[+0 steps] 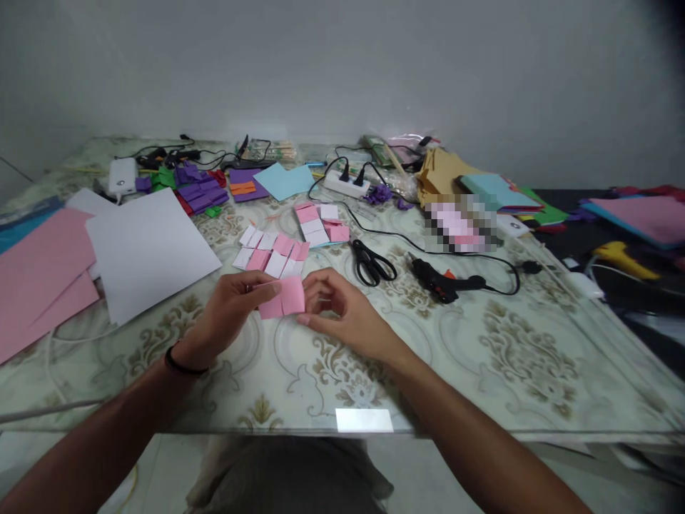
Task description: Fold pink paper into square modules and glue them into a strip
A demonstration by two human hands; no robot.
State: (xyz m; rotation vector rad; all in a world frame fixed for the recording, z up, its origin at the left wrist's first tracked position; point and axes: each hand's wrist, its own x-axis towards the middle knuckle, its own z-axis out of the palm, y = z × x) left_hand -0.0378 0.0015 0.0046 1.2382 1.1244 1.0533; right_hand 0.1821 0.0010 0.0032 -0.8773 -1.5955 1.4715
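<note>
1. Landmark: the black scissors with looped handles (370, 263), lying on the pale, floral-patterned tabletop (481, 371).
2. Workpiece: you have a small, flat pink paper piece with a crease or slit line (292, 294) raised left of the scissors and nearer to you.
3. Left hand (235, 303): your grip is closed on the paper's left side, thumb on top.
4. Right hand (340, 310): curled at the paper's right edge, thumb apart from the fingers; whether the fingertips pinch it, I cannot tell.
5. Left of the scissors, beyond your hands: pink and white folded paper pieces (283, 245) in rows. Right of the scissors: a black hot-glue gun with an orange trigger (442, 280).
6. Step, in my judgement: folding or aligning the pink piece. The next move calls for a steady left pinch and careful right-hand control of the free edge.
</note>
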